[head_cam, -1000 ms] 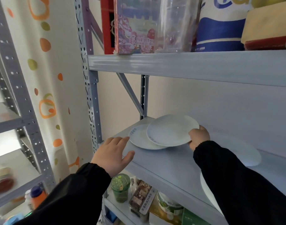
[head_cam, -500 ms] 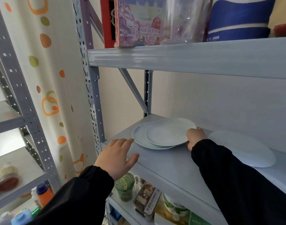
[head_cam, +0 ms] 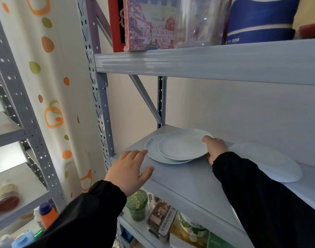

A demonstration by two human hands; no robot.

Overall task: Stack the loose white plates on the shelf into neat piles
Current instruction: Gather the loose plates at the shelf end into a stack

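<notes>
My right hand (head_cam: 214, 149) pinches the right rim of the top plate (head_cam: 183, 144); the lower plate (head_cam: 152, 147) pokes out left of that grip, near my spread left hand (head_cam: 130, 171).

One wide-angle, head-worn camera is looking forward and a little downward, standing close to the grey shelf (head_cam: 189, 178) near its left end and facing the far wall. The upper plate (head_cam: 181, 145) is sitting near the frame's middle. The left sleeve (head_cam: 88, 215) and right sleeve (head_cam: 264, 203) are entering from the near edge, and a second rack (head_cam: 19, 106) is showing at far left.
</notes>
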